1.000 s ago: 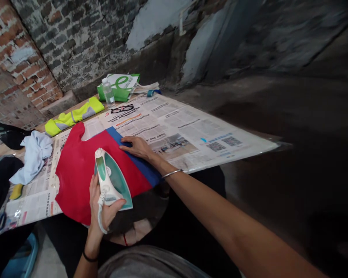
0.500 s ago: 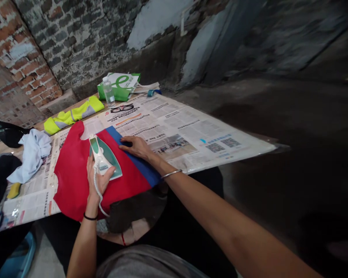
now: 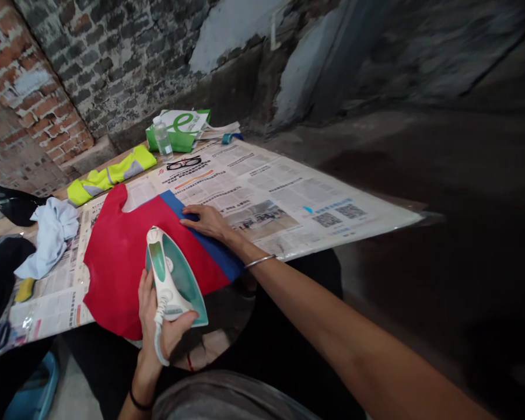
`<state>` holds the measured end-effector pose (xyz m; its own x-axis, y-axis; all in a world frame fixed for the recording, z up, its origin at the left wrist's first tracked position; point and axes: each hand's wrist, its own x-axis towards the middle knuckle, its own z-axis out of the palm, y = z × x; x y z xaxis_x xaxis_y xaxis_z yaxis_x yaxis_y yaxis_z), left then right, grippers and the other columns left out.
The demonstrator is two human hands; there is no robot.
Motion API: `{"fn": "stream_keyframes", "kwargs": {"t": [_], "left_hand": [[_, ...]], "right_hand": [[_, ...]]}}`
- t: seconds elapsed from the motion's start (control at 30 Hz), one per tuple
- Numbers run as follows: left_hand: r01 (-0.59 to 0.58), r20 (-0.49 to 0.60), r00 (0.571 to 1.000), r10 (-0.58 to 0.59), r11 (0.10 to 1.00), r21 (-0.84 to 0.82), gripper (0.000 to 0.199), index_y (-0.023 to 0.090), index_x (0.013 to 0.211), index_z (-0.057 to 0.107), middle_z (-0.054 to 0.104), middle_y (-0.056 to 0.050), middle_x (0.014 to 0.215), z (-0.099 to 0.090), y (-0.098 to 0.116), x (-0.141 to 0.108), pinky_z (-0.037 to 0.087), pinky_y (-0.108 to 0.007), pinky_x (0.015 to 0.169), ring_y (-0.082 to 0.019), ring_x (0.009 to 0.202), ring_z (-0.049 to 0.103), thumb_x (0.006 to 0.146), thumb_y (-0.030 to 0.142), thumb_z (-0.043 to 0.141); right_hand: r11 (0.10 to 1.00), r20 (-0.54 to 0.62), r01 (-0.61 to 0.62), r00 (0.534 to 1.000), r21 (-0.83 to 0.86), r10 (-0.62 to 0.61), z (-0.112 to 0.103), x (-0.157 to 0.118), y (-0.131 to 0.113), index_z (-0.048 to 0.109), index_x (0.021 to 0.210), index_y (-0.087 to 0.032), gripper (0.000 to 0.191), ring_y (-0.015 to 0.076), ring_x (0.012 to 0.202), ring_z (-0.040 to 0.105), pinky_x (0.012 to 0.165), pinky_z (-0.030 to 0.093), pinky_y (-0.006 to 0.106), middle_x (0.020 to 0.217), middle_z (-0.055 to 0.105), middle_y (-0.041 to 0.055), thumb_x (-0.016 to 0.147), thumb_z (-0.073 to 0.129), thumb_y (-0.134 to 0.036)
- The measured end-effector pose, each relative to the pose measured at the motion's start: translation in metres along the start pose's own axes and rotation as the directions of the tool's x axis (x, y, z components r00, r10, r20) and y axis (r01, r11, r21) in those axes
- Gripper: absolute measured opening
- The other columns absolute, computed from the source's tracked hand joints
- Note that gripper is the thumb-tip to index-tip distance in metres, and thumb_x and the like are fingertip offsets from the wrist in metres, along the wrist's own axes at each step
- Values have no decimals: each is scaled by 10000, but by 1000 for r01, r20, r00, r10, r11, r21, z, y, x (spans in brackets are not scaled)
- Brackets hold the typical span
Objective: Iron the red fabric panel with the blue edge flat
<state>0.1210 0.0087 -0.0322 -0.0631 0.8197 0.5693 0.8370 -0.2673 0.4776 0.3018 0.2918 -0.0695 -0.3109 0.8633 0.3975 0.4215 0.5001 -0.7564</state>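
My left hand is shut around the handle of a white and teal steam iron, which sits tilted at the near edge of a red cloth. Its cord trails down past my wrist. My right hand lies flat, holding nothing, where the red cloth meets a blue strip of fabric. Beneath the cloth is spread newspaper. The iron hides part of the cloth's near edge.
Beyond the newspaper are a folded hi-vis vest, glasses, a water bottle and a green bag. A pale blue cloth and dark fabric lie left. Brick walls rise behind.
The iron has slid back toward me down the red cloth, after being higher up half a second ago. My right hand has stayed in place on the blue strip.
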Motion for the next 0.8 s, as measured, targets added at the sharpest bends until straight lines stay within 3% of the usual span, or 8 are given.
{"fn": "stream_keyframes", "kwargs": {"t": [0.17, 0.37, 0.57, 0.8], "left_hand": [[-81, 30, 996, 81, 997, -1, 817, 185, 1482, 607, 645, -195, 1521, -4, 2, 11, 492, -628, 1220, -423, 1502, 533, 783, 511, 879], [76, 116, 991, -73, 997, -14, 630, 240, 1367, 699, 690, -144, 1474, 11, -5, 49, 434, -593, 1274, -379, 1509, 532, 788, 411, 878], [94, 100, 991, -87, 993, -68, 600, 247, 1381, 673, 684, -137, 1486, 26, -8, 84, 489, -535, 1236, -324, 1438, 609, 826, 363, 869], [66, 50, 997, -65, 998, -10, 571, 246, 1363, 687, 687, -141, 1487, 22, 1, 74, 487, -579, 1237, -352, 1462, 587, 841, 405, 853]], "right_hand": [[1000, 14, 4, 1000, -3, -4, 0, -1, 2, 837, 1141, -243, 300, 311, 1255, 739, 1160, 551, 477, 1300, 805, 73, 881, 793, -384], [1000, 24, -5, 1000, -11, 5, 0, -2, 2, 834, 1149, -215, 305, 318, 1261, 735, 1162, 548, 475, 1317, 796, 99, 899, 781, -381], [1000, 25, -11, 1000, -5, 11, -2, -2, -1, 828, 1167, -210, 311, 314, 1232, 748, 1143, 564, 464, 1305, 801, 97, 898, 789, -361], [1000, 21, -7, 1000, -6, 7, -1, 0, -1, 840, 1142, -247, 296, 305, 1240, 746, 1133, 570, 450, 1293, 810, 61, 880, 801, -380]]}}
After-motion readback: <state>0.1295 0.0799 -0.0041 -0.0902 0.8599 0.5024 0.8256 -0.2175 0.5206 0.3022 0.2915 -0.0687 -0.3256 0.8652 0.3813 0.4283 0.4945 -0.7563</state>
